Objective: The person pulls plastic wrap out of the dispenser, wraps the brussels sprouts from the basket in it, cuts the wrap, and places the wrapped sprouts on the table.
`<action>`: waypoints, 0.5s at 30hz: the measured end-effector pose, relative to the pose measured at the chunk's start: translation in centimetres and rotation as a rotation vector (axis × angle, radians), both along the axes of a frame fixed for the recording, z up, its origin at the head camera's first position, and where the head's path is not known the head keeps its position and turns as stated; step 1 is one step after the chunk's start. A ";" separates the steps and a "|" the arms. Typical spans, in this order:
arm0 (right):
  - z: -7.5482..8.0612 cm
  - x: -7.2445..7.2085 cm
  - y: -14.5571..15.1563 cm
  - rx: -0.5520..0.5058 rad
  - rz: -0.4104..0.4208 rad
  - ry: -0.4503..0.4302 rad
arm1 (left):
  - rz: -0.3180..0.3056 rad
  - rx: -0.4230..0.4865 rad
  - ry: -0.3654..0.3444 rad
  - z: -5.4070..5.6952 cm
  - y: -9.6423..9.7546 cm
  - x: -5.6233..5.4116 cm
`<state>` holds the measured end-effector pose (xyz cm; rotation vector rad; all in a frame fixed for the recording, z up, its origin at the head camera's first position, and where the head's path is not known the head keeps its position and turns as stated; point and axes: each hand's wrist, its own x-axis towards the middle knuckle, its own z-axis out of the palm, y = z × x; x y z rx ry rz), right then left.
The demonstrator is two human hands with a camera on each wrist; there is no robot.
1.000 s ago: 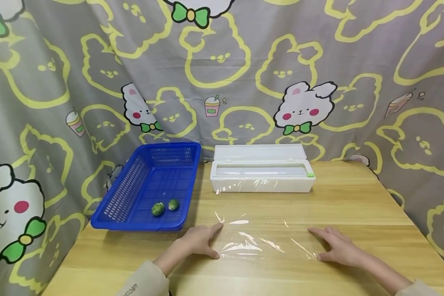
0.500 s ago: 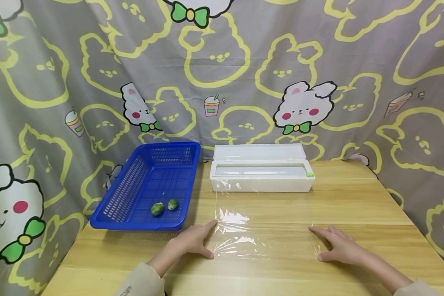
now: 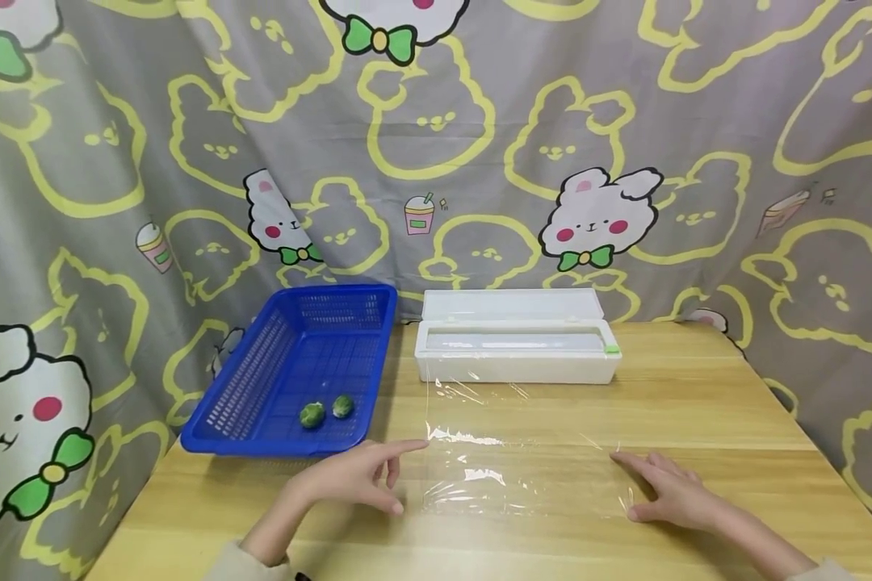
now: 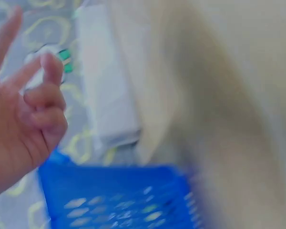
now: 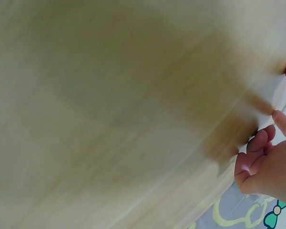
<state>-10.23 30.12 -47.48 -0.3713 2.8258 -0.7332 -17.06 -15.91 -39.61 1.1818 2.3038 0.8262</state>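
Observation:
A clear sheet of cling film (image 3: 483, 476) lies over the table, running from the white cling film box (image 3: 516, 368) toward me; glare and wrinkles mark its left part. My left hand (image 3: 352, 478) hovers at the film's left edge, index finger stretched out, its tip close to that edge, thumb apart. In the left wrist view, the other fingers of my left hand (image 4: 35, 109) bend loosely around nothing. At the film's right edge, the thumb and index fingertips of my right hand (image 3: 674, 494) touch its near right corner, spread apart. The right wrist view shows my right hand (image 5: 271, 162) low against the table.
Left of the film stands a blue plastic basket (image 3: 276, 447) with two brussels sprouts (image 3: 312, 415) inside. The box's lid (image 3: 512, 305) is raised at the back. A patterned curtain (image 3: 480, 105) hangs behind the wooden table (image 3: 719, 403).
My left hand has moved left and come off the film, its thumb lifting away from the near left corner. My right hand has stayed in place. The head view has tilted slightly up.

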 end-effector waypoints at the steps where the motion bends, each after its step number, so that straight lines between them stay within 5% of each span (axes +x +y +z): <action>1: -0.1 0.0 0.0 -0.002 0.003 -0.002 | -0.017 0.043 -0.007 0.6 -0.4 0.1; 5: -0.3 -0.1 0.0 -0.003 0.008 -0.006 | -0.071 0.199 0.047 2.9 -2.4 0.1; 15: -0.3 -0.1 0.2 -0.003 0.037 -0.019 | 0.085 0.325 0.143 6.8 -5.7 0.0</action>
